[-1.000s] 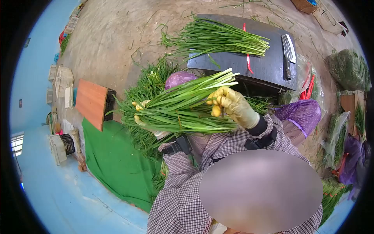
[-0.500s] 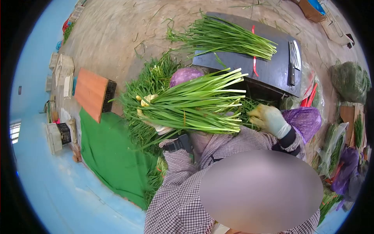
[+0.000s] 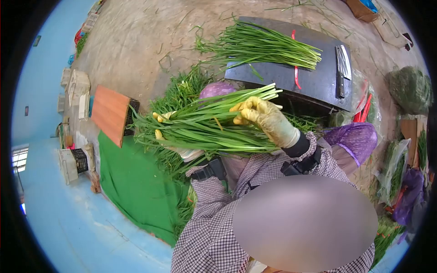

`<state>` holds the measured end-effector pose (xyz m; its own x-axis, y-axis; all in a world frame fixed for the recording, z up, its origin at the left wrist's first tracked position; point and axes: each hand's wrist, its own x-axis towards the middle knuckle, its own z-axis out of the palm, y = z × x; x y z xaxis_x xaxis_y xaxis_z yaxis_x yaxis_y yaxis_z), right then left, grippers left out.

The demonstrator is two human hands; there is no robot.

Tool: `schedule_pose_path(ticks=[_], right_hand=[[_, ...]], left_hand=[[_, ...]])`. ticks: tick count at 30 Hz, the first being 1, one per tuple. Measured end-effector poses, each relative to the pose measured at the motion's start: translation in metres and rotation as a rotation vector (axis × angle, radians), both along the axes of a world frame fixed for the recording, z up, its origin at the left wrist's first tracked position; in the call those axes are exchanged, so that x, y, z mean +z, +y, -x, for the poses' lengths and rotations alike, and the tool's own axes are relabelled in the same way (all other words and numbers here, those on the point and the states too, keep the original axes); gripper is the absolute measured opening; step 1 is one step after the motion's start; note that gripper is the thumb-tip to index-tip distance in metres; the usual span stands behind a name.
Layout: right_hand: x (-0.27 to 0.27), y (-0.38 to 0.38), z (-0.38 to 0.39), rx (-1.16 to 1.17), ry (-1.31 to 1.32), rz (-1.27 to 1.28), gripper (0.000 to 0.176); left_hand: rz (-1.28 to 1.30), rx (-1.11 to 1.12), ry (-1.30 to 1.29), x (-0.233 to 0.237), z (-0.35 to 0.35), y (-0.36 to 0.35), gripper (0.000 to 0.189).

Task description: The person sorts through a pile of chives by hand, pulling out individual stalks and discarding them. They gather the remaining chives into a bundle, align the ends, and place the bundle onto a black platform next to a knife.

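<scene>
A loose bundle of long green stalks (image 3: 195, 129) lies across my lap, its pale cut ends toward the right. My left hand (image 3: 166, 129), in a yellowed glove, is wrapped round the leafy part from below. Over the pale ends is my gloved right hand (image 3: 261, 117), its fingers bent and pinched together at the top of the bundle; what lies between them is too small to make out. Beyond, a second bundle (image 3: 273, 45) rests on a dark board (image 3: 318, 86), across a red strip (image 3: 297, 79).
A knife (image 3: 340, 77) and a wide blade (image 3: 345, 61) lie on the board's right side. Left are an orange-brown panel (image 3: 109, 113) and green cloth (image 3: 136, 186). Purple plastic (image 3: 353, 139) covers my right knee. Loose leaves (image 3: 186, 86) heap beyond my left hand.
My right hand has moved left and up from beside the stalks to over their pale ends. The view has shifted slightly. My left hand still holds the bundle.
</scene>
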<state>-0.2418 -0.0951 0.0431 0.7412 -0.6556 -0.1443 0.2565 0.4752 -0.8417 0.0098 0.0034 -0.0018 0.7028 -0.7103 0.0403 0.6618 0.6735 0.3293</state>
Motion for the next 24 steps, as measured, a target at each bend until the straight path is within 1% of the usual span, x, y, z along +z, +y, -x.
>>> schedule_pose_path(ticks=[3, 4, 5, 6, 9, 10, 11, 13, 14, 15, 17, 18, 19, 21, 22, 23, 24], right_hand=[[0.026, -0.007, 0.013, -0.043, -0.043, -0.091, 0.019], [0.031, -0.013, 0.017, -0.047, 0.008, -0.008, 0.018], [0.041, -0.014, 0.026, -0.065, 0.052, -0.043, 0.018], [0.051, -0.015, 0.036, -0.094, 0.025, -0.059, 0.019], [0.059, -0.015, 0.075, -0.180, -0.046, -0.057, 0.022], [0.057, -0.014, 0.089, -0.170, -0.077, 0.003, 0.026], [0.059, -0.011, 0.103, -0.175, -0.030, 0.012, 0.030], [0.055, -0.006, 0.132, -0.257, 0.033, 0.025, 0.030], [0.053, -0.005, 0.147, -0.265, 0.038, 0.039, 0.029], [0.052, -0.004, 0.161, -0.274, 0.042, 0.056, 0.029], [0.039, -0.005, 0.194, -0.301, 0.206, 0.055, 0.025], [0.023, -0.010, 0.213, -0.228, 0.480, 0.096, 0.028], [0.005, -0.012, 0.224, -0.146, 0.756, 0.134, 0.032], [-0.029, -0.001, 0.220, 0.156, 1.004, 0.364, 0.044], [-0.041, 0.008, 0.206, 0.123, 1.204, 0.854, 0.050], [-0.041, 0.010, 0.184, 0.003, 1.074, 0.818, 0.047], [-0.041, 0.009, 0.164, -0.094, 0.874, 0.818, 0.047]], left_hand=[[-0.075, 0.014, -0.015, 0.002, -0.005, 0.001, 0.033], [-0.004, -0.002, -0.002, 0.003, -0.002, -0.001, 0.030], [0.067, -0.018, 0.012, 0.003, 0.001, -0.003, 0.028], [0.171, -0.026, 0.120, 0.007, 0.004, -0.007, 0.022], [0.243, -0.075, 0.088, -0.014, -0.009, -0.003, 0.015], [0.165, -0.015, 0.080, -0.014, -0.006, -0.002, 0.012], [0.179, 0.004, 0.138, -0.013, -0.004, -0.002, 0.015], [0.199, 0.036, 0.256, -0.012, -0.001, -0.002, 0.021], [0.194, 0.039, 0.179, -0.029, -0.011, 0.000, 0.024], [0.195, 0.056, 0.164, -0.033, -0.010, 0.000, 0.025], [0.199, 0.086, 0.131, -0.038, -0.009, 0.002, 0.028], [0.155, 0.088, 0.110, -0.052, -0.016, 0.005, 0.019], [0.161, 0.030, 0.133, -0.052, -0.016, 0.005, 0.016], [0.167, -0.082, 0.172, -0.052, -0.018, 0.007, 0.012], [0.199, -0.164, 0.199, -0.066, -0.030, 0.010, 0.013], [0.226, -0.247, 0.226, -0.081, -0.042, 0.014, 0.018], [0.195, -0.208, 0.218, -0.074, -0.035, 0.010, 0.020]])
